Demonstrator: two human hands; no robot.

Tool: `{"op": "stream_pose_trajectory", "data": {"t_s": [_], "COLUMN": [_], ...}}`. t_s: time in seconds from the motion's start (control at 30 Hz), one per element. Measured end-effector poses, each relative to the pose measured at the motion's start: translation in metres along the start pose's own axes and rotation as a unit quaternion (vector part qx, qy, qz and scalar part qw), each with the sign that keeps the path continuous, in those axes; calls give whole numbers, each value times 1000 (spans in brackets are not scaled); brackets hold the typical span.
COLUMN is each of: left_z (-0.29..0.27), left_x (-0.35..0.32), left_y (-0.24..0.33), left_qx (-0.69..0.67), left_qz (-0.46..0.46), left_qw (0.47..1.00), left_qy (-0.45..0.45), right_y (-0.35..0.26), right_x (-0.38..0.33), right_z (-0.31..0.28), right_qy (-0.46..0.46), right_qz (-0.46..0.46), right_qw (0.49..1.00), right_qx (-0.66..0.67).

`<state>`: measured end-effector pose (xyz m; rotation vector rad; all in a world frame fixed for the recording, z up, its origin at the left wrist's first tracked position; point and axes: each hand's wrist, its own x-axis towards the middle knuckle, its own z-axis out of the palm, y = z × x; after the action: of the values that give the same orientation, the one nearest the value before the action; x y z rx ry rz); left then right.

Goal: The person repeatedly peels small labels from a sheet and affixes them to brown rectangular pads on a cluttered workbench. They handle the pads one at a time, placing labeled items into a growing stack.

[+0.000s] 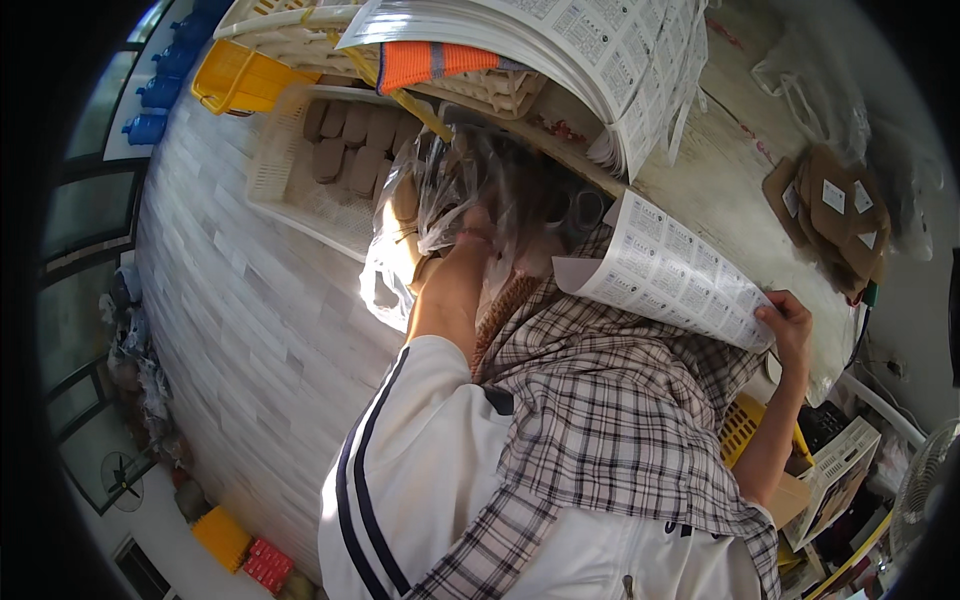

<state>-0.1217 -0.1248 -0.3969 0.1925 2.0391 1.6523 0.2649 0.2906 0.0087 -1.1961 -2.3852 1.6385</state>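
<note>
My right hand [786, 322] pinches the corner of a white printed label sheet [672, 268], which curls over my lap. My left arm reaches forward and down into a clear plastic bag [440, 200]. Only the back of my left hand [478, 222] shows there; its fingers are hidden in shadow and plastic. Brownish things lie inside the bag, too unclear to name. Above my lap, a thick stack of similar label sheets [600, 50] bends over the table edge.
A white crate [262, 165] holds several grey-brown rounded pieces [350, 140]. Beyond it is a yellow bin [235, 78]. An orange knitted cloth [430, 62] lies by the sheet stack. Brown tagged pieces [835, 200] rest on the table [720, 170] at right, beside a fan [925, 485].
</note>
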Motion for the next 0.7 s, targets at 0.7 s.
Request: {"op": "stream_pose_trajectory", "data": {"t_s": [0.7], "left_z": [46], "left_x": [-20], "left_y": [81], "left_qx": [-66], "left_qz": [-32], "left_qw": [997], "left_qy": [-8], "right_y": [3], "right_x": [-12], "right_z": [9], "right_qy": [55], "right_qz": [-12], "right_qw": [998], "right_qx": [-30]}}
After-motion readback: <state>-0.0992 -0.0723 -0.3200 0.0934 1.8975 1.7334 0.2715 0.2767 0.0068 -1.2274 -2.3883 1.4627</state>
